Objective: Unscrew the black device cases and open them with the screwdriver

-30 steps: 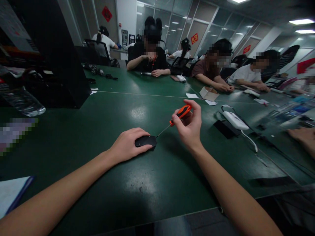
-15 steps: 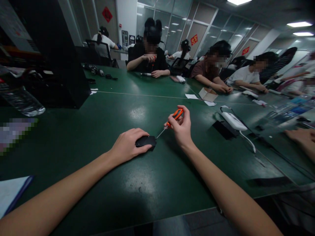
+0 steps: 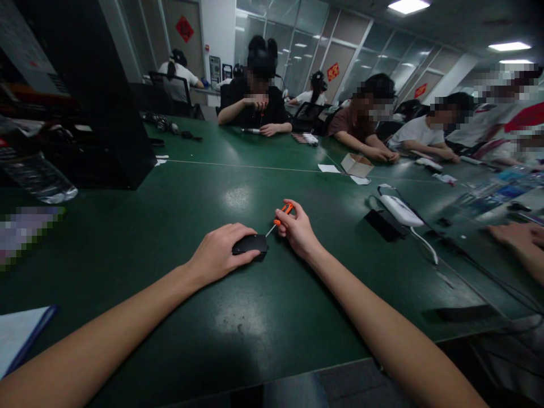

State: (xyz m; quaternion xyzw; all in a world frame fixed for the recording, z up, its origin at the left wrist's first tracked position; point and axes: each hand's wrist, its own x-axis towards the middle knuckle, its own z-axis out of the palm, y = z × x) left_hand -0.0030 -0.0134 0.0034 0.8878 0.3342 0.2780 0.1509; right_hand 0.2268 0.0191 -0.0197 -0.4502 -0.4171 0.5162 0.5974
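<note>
My left hand (image 3: 223, 249) grips a small black box (image 3: 250, 244) that rests on the green table (image 3: 170, 334), thumb along the near side and fingers over the far side. To its right, my right hand (image 3: 297, 229) is closed around the orange and black handle of a screwdriver (image 3: 288, 209). The metal shaft slants down to the left, its end at the right side of the box. Whether the tip sits in a screw is too small to tell.
A white power strip (image 3: 400, 210) with cables lies at the right. Beyond it stands an open cardboard box (image 3: 357, 165) near white paper (image 3: 328, 168). At the left are a plastic bottle (image 3: 40, 175) and a dark cabinet (image 3: 114, 113). Several people sit around the table; another person's hand (image 3: 516, 238) is at far right.
My right hand has come down and left, nearer the black box, with the screwdriver. Less of the shaft shows now. My left hand keeps its hold on the box.
</note>
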